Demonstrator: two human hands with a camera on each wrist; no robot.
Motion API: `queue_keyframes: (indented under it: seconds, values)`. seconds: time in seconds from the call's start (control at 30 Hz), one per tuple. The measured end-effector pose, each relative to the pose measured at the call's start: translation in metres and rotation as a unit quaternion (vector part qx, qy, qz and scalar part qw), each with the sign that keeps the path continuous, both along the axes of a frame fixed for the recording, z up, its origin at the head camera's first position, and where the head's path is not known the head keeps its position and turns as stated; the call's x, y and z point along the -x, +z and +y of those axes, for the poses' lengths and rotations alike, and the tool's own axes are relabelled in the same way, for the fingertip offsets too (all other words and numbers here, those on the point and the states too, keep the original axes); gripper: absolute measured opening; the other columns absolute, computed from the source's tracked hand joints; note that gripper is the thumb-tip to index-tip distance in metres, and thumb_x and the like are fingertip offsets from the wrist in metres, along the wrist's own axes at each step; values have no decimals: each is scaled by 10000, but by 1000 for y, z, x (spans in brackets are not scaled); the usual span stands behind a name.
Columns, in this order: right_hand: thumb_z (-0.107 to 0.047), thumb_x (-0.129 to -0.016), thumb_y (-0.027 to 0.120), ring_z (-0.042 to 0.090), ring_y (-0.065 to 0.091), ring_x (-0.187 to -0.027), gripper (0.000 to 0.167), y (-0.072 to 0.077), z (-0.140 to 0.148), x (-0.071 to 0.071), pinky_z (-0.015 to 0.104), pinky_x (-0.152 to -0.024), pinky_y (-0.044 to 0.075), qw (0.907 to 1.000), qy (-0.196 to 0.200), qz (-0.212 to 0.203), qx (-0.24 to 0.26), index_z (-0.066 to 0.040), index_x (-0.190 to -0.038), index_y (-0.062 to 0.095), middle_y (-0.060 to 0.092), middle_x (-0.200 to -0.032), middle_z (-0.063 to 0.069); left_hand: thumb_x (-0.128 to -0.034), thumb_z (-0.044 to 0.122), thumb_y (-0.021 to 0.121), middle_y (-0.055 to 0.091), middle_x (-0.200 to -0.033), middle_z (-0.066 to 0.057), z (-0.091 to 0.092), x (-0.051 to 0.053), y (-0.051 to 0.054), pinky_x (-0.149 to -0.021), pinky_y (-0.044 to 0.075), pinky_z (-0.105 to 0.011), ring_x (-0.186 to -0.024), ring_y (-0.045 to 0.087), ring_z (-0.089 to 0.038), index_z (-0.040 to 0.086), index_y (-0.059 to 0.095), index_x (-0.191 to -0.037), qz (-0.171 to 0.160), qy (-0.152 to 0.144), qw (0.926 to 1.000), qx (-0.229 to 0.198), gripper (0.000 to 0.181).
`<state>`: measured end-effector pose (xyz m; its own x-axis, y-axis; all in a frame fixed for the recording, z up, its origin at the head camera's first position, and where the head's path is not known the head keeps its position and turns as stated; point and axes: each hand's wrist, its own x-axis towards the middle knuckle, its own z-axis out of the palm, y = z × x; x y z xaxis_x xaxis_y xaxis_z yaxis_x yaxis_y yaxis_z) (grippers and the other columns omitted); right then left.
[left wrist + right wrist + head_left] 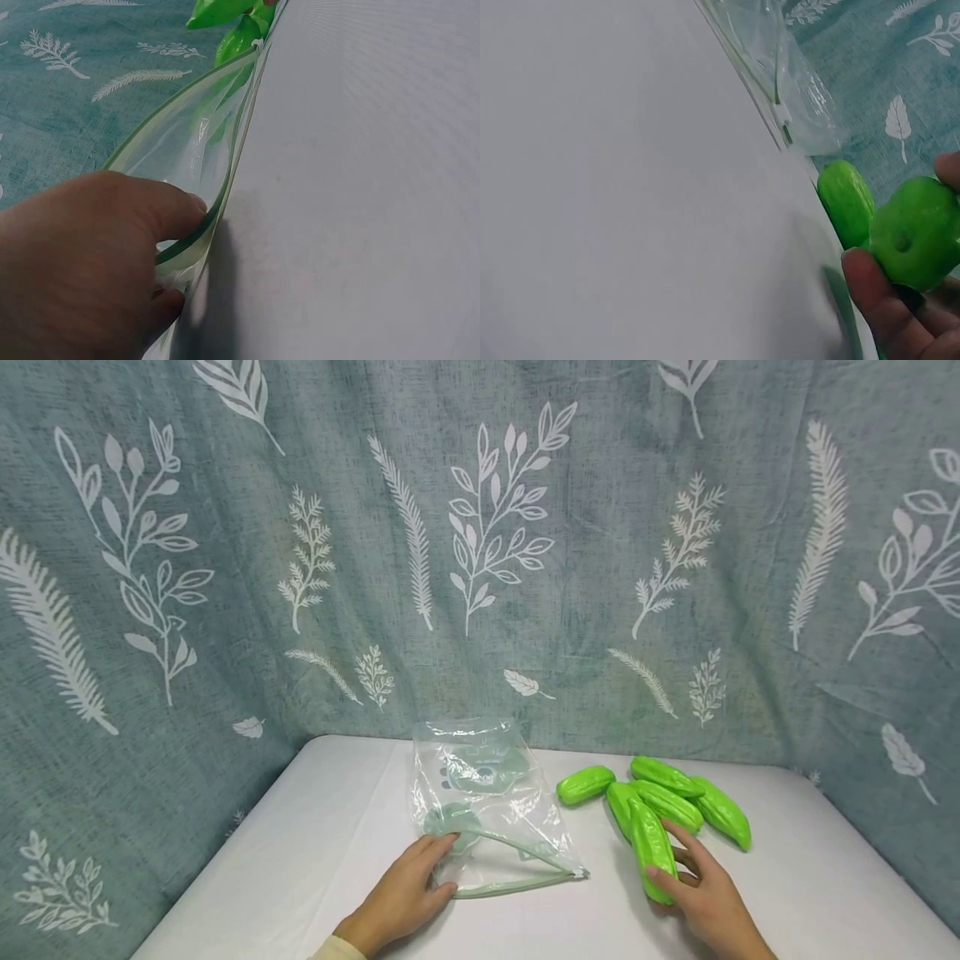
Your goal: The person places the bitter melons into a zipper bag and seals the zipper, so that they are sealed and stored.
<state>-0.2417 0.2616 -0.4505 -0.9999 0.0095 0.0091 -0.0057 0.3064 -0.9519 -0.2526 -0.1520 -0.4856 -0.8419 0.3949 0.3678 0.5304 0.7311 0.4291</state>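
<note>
A clear zip bag (pixel 491 810) with a pale green print and a green-edged mouth lies flat on the table, its mouth gaping toward me. My left hand (pixel 408 889) holds the left end of that mouth, a finger at one rim and another digit near the other; the left wrist view shows the green rim (pixel 206 229) under a fingertip. To the right, my right hand (pixel 705 881) grips a glossy green, ridged cucumber-like vegetable (pixel 651 852) between thumb and fingers. Its rounded, lobed end (pixel 915 236) faces the right wrist camera. Part of it hides behind my fingers.
Several similar green vegetables (pixel 720 814) lie clustered just beyond my right hand. One of them (pixel 585 785) sits apart, close to the bag's right side. The white table (pixel 315 827) meets a teal leaf-print curtain (pixel 480 677) at its back edge.
</note>
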Motion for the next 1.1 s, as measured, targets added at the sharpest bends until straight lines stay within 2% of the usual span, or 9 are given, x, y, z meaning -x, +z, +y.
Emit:
queue_keyframes:
  seconds: [0.1, 0.2, 0.37, 0.5, 0.7, 0.83, 0.93, 1.1]
  values:
    - [-242, -915, 754, 326, 633, -1098, 831, -2, -6, -1, 378, -711, 615, 9997, 111, 204, 7, -185, -1587, 270, 406, -1438, 329, -892, 265, 749, 556, -1331, -8, 0, 0, 0, -1039, 489, -424, -1242, 552, -225, 147, 451, -1500, -33, 23, 10000, -6, 686]
    - [-265, -913, 755, 283, 655, -1044, 801, -1, -10, -3, 356, -700, 609, 9996, 166, 216, -114, -208, -1579, 312, 416, -1441, 321, -894, 266, 747, 556, -1331, -3, 1, 1, -1, -1039, 489, -425, -1243, 551, -223, 156, 448, -1503, -57, 37, 10000, -6, 687]
    - [-312, -913, 750, 254, 649, -1054, 777, 0, -14, -6, 302, -729, 588, 9989, 224, 164, -379, -217, -1569, 345, 438, -1443, 294, -895, 272, 745, 554, -1332, 8, 2, 1, -1, -1046, 483, -420, -1247, 548, -213, 153, 449, -1502, -67, 43, 10000, 15, 686]
    - [-288, -920, 745, 235, 640, -1069, 767, -3, -16, -7, 273, -765, 572, 9972, 359, 407, -515, -207, -1570, 346, 471, -1422, 269, -892, 270, 747, 559, -1320, 10, 2, 0, 0, -1038, 489, -416, -1233, 555, -203, 153, 454, -1499, -35, 40, 10000, 7, 684]
    - [-271, -921, 744, 274, 607, -1154, 801, -8, -17, -8, 227, -833, 547, 9936, 529, 660, -753, -191, -1588, 308, 366, -1541, 251, -896, 278, 743, 558, -1317, 21, 2, 1, 0, -1038, 489, -408, -1230, 554, -191, 159, 452, -1502, -92, 50, 9999, 27, 683]
    - [-257, -925, 738, 305, 559, -1226, 800, -8, -22, -9, 195, -890, 508, 9922, 689, 760, -703, -165, -1589, 300, 313, -1577, 223, -893, 273, 748, 557, -1319, 21, 2, 0, 0, -1041, 487, -408, -1233, 553, -193, 151, 453, -1501, -49, 52, 10000, 37, 687]
    - [-231, -919, 744, 304, 546, -1239, 797, -8, -25, -10, 175, -916, 474, 9915, 781, 830, -630, -145, -1583, 312, 344, -1557, 230, -891, 265, 751, 563, -1309, 10, 1, 0, 1, -1035, 492, -405, -1223, 558, -194, 138, 453, -1500, -14, 32, 10000, 27, 690]
    - [-202, -904, 760, 294, 583, -1197, 810, -12, -29, -10, 197, -883, 512, 9946, 824, 581, -239, -166, -1582, 320, 413, -1503, 266, -894, 262, 750, 562, -1323, -4, 0, -1, 1, -1042, 486, -410, -1234, 552, -204, 132, 445, -1505, -29, 0, 10000, 24, 695]
